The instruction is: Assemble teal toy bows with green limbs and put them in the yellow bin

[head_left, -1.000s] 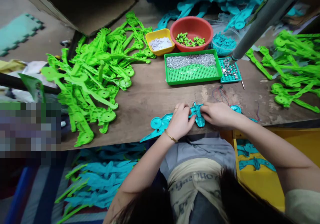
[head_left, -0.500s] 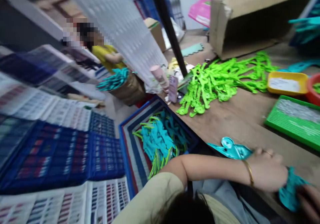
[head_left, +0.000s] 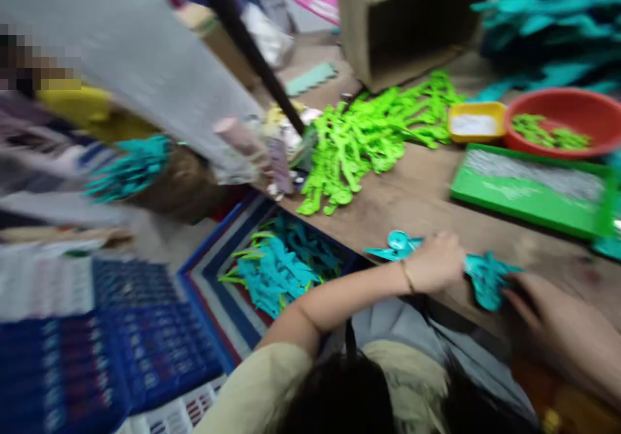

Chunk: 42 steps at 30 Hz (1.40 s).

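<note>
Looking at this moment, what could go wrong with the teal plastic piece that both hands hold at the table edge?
1. The teal piece lies at the near edge of the table, held by the left hand and right hand. If the grip loosens, it may fall toward the blue crate below.
2. The view is turned aside and blurred, so the hands may be working unwatched, and parts could be misaligned.

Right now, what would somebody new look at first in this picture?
Probably the big heap of bright green plastic parts on the wooden table, left of the red bowl. Next, at the table's near edge, the left hand and right hand both grip a teal plastic piece. A floor crate beside the table holds more teal parts.
</note>
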Available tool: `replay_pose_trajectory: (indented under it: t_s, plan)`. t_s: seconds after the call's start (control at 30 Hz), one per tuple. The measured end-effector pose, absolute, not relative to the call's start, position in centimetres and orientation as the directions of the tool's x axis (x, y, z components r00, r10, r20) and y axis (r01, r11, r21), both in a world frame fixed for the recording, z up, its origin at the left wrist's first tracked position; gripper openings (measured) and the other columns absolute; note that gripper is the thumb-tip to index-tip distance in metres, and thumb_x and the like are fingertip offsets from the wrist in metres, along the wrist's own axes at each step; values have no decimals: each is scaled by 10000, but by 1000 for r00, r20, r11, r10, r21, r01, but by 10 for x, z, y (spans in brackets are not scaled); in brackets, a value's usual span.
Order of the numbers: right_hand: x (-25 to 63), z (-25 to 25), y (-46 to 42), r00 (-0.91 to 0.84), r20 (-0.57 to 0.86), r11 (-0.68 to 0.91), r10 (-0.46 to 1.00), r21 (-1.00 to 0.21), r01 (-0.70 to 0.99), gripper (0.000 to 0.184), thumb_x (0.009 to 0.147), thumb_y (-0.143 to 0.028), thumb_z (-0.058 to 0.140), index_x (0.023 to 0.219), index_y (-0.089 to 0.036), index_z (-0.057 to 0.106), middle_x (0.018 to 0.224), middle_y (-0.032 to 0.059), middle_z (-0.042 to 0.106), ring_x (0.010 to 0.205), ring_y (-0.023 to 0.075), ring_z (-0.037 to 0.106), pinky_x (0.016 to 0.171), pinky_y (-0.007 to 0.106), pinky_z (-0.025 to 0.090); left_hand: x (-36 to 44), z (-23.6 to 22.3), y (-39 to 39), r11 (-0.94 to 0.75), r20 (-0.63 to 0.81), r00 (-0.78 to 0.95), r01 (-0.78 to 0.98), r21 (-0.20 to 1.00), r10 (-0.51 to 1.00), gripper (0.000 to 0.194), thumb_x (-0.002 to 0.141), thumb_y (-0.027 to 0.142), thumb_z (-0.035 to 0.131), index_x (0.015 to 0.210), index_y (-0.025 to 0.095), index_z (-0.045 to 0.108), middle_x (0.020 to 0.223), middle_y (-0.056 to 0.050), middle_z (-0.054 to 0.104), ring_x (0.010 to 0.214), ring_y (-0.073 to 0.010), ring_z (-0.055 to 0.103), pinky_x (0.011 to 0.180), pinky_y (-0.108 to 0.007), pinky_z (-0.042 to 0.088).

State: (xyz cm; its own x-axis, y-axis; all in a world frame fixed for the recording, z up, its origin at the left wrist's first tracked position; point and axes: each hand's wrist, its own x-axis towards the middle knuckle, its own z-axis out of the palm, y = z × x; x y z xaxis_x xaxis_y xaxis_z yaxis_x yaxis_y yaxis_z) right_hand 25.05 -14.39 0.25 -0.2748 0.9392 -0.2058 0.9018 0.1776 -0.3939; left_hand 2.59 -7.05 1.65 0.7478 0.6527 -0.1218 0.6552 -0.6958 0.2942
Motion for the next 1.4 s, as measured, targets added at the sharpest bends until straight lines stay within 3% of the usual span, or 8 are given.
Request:
replay_pose_trajectory:
  t_s: [0.07,0.17,0.3,0.43,0.67,0.9,1.2,1.4]
  plan:
    - [241,20,-146,-267,-237,171,934,-360,917,325,936,-426,338,1094,-326,604,1106,122,706,935,304,700,779,449,532,14,11,-67,-662,-85,722,669,339,686,177,922,209,478,904,114,626,1012,-162,615,976,-273,586,873,-412,503]
    - [235,28,-141,-257,-217,190,942,-288,939,346,976,-329,329,1110,-208,624,1113,105,685,960,234,674,788,342,502,4,-5,-58,-650,49,715,602,464,697,87,911,161,485,890,134,565,1044,-154,588,979,-252,570,898,-384,489]
    - [236,30,-147,-333,-200,298,921,-187,936,304,967,-262,411,1148,-225,652,1030,65,662,829,171,633,649,265,400,-1,-13,-60,-662,207,692,493,564,692,82,928,175,464,850,195,484,943,-84,558,900,-207,562,835,-336,486]
    - [235,31,-153,-393,-111,383,913,-99,918,285,935,-203,476,1147,-214,666,972,57,653,760,156,582,600,272,314,-5,-11,-64,-683,271,672,478,552,689,129,955,212,448,826,214,461,853,-48,560,822,-192,552,773,-322,473]
    - [235,31,-152,-440,-112,440,891,-24,898,265,901,-152,522,1102,-210,685,941,64,637,783,167,540,596,288,258,-8,-11,-60,-734,293,742,373,568,604,169,973,151,422,1049,166,572,971,-82,630,946,-198,574,866,-343,483]
    - [230,30,-155,-512,-94,520,854,119,846,230,906,-162,534,1087,-143,674,905,92,636,824,209,552,595,310,260,-3,-13,-60,-727,220,748,457,512,626,292,953,105,381,1123,137,616,1008,-105,579,944,-208,548,857,-337,484]
    - [239,23,-156,-565,-21,564,825,77,822,192,914,-162,508,999,-176,679,897,65,641,768,181,541,624,310,292,-1,-13,-59,-710,196,732,500,497,653,278,942,79,364,1081,143,596,975,-88,545,910,-200,544,863,-317,485]
    - [252,32,-132,-375,13,374,927,35,927,296,908,-130,456,1069,-179,700,998,92,677,824,192,547,683,329,328,-1,-9,-58,-681,173,728,492,543,664,248,940,81,363,1042,157,577,975,-83,529,917,-196,546,858,-321,486]
